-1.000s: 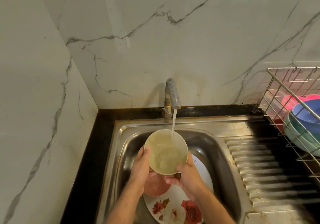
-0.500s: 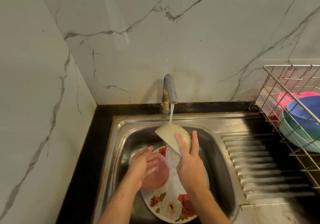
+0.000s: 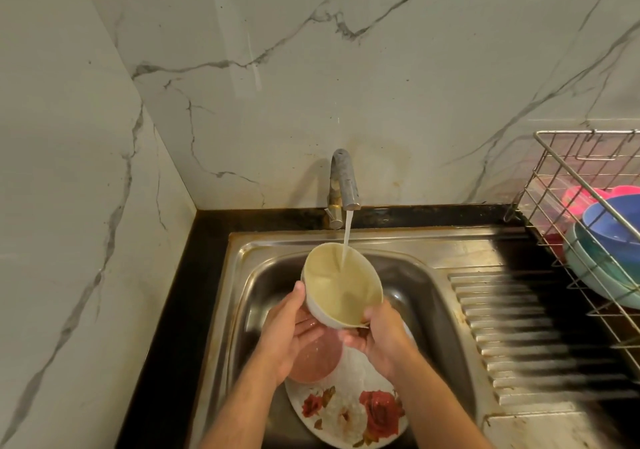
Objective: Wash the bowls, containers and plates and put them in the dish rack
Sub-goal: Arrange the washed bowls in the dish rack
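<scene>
Both hands, left hand (image 3: 294, 327) and right hand (image 3: 381, 334), hold the cream bowl (image 3: 341, 285) under running water; some bowls already sit in the dish rack (image 3: 561, 171), the flower plate (image 3: 349, 414) waits.

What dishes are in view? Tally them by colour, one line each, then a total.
Cream: 1, the cream bowl under the tap
Pink: 2, pink bowl in the sink, pink dish in the dish rack
Blue: 1, blue bowl
Teal: 1, teal bowl
Floral white: 1, floral plate
Total: 6
</scene>
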